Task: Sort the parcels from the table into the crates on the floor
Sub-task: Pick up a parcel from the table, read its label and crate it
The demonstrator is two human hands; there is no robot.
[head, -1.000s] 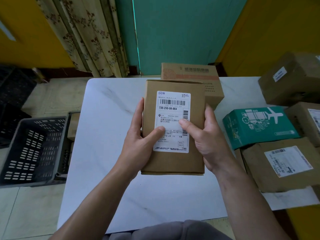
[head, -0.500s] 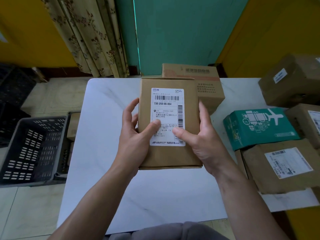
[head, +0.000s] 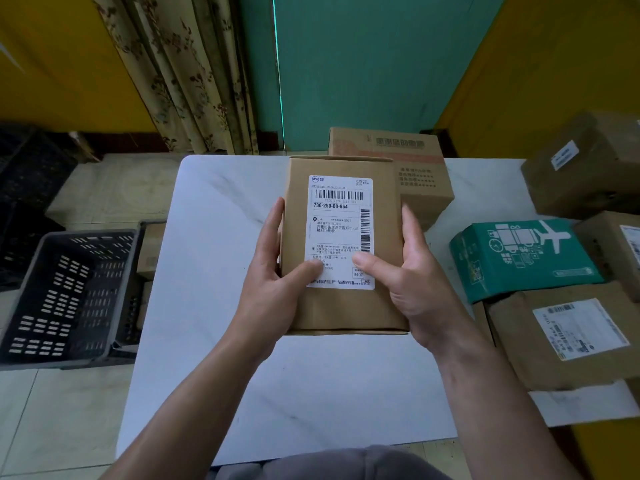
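- L hand (head: 273,296) & R hand (head: 414,285) both grip box (head: 346,310) at centre frame, label (head: 341,230) facing me, prob. for reading the address.
- Crate (head: 79,289) at lower left; I'd guess that's where it goes.

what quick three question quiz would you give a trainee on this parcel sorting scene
1. True or false: the left hand and right hand both hold the brown parcel, its label towards the camera.
2. The grey crate stands on the floor at the table's: A) left B) right C) far end.
3. Fill in: the parcel with the aeroplane print is ____ in colour.
Key: 1 true; 2 A; 3 green.
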